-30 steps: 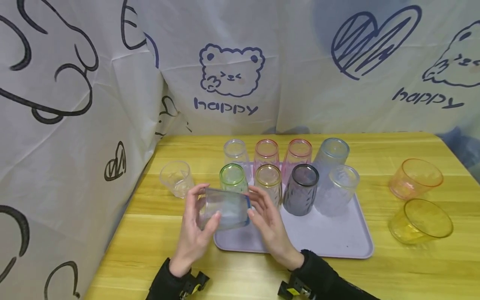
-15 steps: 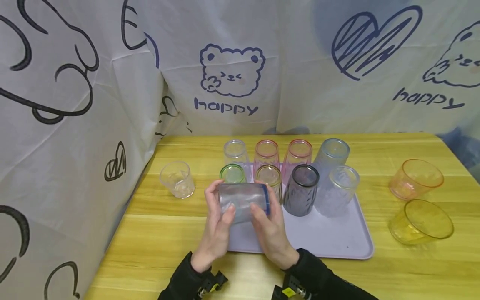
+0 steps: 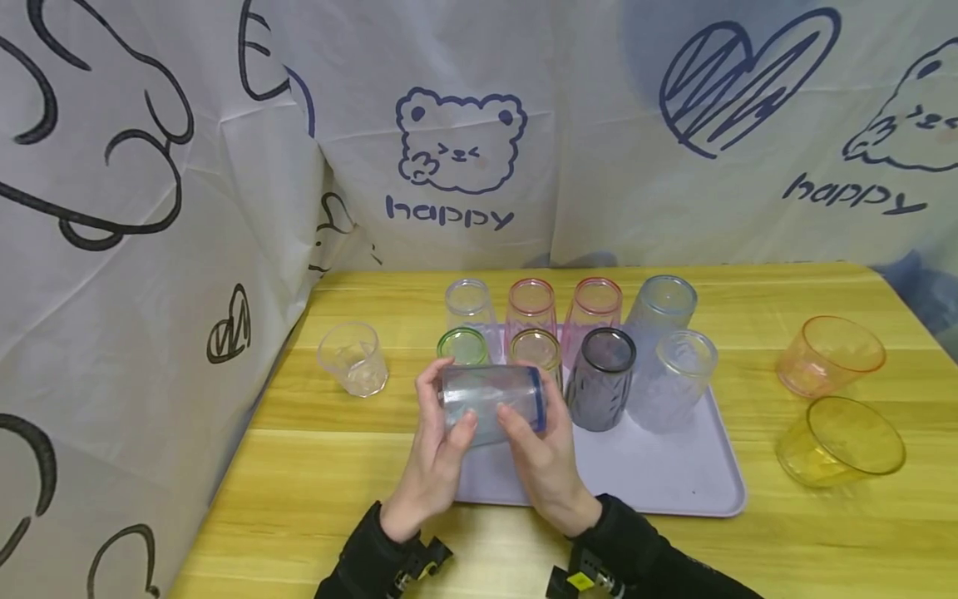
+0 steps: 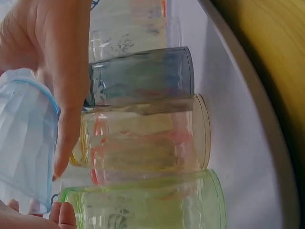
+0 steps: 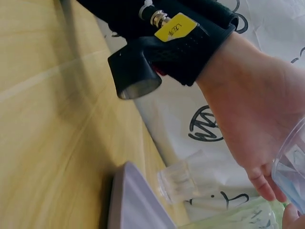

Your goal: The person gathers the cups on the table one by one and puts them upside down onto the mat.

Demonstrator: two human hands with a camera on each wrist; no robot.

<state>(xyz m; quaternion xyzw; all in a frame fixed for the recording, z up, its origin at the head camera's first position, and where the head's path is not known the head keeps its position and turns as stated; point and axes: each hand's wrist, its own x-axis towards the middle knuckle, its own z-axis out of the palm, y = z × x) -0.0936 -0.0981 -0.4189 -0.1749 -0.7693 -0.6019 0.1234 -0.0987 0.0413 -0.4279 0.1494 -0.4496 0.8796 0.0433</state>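
Observation:
A clear bluish drinking glass with a dark blue end lies sideways in the air above the tray's front left part. My left hand grips its left end, and my right hand holds the blue end on the right. Both thumbs lie along its near side. In the left wrist view the glass shows flat facets. Just behind my hands are an upside-down green glass and an amber glass, both partly hidden. A dark grey glass stands right of them.
The lilac tray also bears upside-down glasses: purple-tinted, two pink, blue and clear. Off the tray are a clear glass at left, and orange and yellow glasses at right.
The held glass has moved right and turned to lie level, with my left hand following it. Both hands have kept hold, and over the last half second they have barely shifted.

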